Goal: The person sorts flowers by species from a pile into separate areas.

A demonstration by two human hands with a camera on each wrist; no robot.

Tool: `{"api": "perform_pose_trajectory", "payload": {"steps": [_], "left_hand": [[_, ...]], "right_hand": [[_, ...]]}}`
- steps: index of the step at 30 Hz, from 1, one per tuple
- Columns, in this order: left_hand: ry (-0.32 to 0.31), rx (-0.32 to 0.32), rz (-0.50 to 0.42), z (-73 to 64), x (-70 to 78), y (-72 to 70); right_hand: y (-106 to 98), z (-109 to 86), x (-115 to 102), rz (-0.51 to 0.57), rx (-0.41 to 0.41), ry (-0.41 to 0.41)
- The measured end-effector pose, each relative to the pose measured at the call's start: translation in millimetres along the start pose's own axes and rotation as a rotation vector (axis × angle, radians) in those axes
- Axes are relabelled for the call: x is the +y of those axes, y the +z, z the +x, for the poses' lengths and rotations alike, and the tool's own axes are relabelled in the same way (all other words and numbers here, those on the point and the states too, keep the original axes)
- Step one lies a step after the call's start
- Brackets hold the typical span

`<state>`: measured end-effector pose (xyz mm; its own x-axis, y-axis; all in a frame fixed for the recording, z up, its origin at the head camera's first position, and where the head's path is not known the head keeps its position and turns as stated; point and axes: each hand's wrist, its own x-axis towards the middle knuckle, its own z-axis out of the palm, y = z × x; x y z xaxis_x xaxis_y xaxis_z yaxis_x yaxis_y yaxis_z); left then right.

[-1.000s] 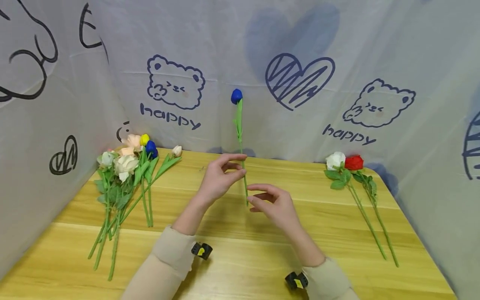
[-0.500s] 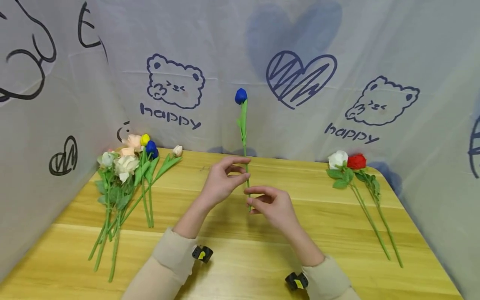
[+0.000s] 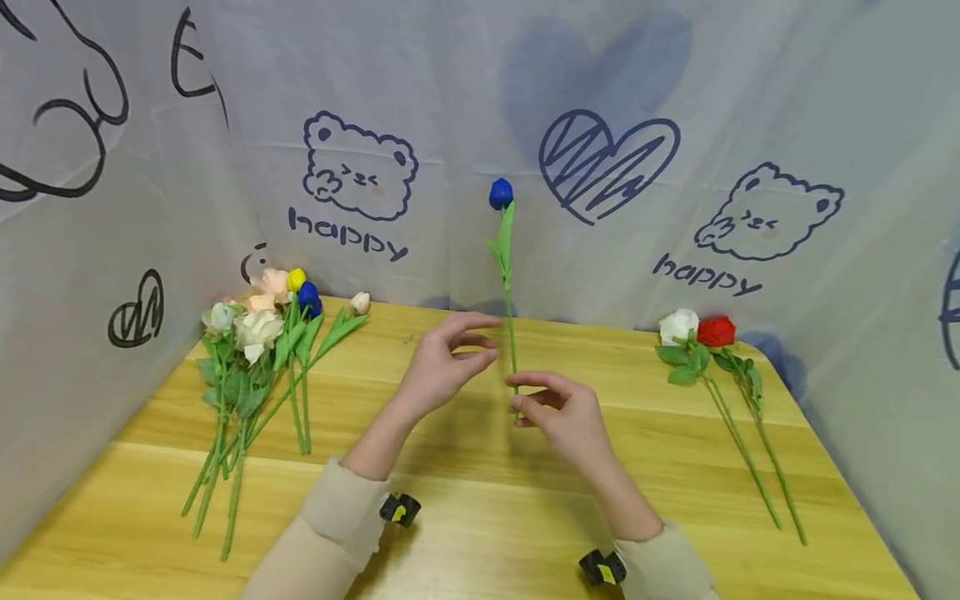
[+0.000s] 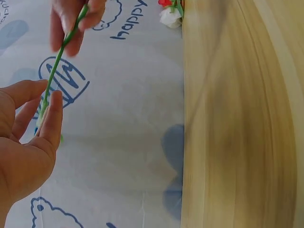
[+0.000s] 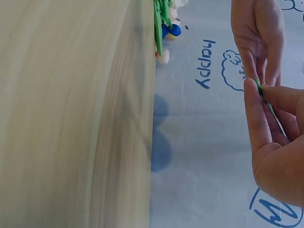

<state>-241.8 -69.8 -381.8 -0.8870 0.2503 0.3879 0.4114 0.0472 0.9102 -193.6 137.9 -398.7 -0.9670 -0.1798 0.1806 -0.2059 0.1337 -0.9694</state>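
In the head view, the right hand [image 3: 562, 414] is pinching a blue tulip [image 3: 506, 250] upright by its lower stem [image 3: 512, 342] over the bench [image 3: 480, 533]; in the left wrist view, the left hand's [image 4: 28, 147] parted fingers [image 4: 53, 116] are loosely flanking it — holding nothing — and in the right wrist view, the right fingertips are squeezing the stem.

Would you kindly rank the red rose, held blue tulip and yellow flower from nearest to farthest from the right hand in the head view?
1. Held blue tulip, stem pinched by right hand.
2. Red rose, off to the right.
3. Yellow flower, across on the left.
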Motion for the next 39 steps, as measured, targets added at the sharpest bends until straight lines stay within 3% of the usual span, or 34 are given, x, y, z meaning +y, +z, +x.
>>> {"api": "perform_pose_trajectory", "payload": {"steps": [9, 19, 24, 31, 39], "left_hand": [[-0.055, 0.036, 0.11, -10.7, -2.7, -31.3], [-0.097, 0.031, 0.366, -29.6, -5.2, -93.1], [-0.119, 0.029, 0.494, -42.0, -6.3, -128.4], [-0.165, 0.009, 0.643, -57.5, -5.8, -171.8], [-0.205, -0.074, 0.739, -67.3, -15.3, -200.5]], "right_hand": [[-25.0, -15.6, 10.5, -0.068, 0.023, 0.067], [-65.3, -34.7, 18.6, -0.245, -0.01, 0.139], [-82.7, -41.9, 26.8, -0.282, -0.051, 0.197], [-92.8, -45.5, 34.1, -0.317, -0.083, 0.262], [-93.2, -45.2, 39.6, -0.324, -0.201, 0.324]]}}
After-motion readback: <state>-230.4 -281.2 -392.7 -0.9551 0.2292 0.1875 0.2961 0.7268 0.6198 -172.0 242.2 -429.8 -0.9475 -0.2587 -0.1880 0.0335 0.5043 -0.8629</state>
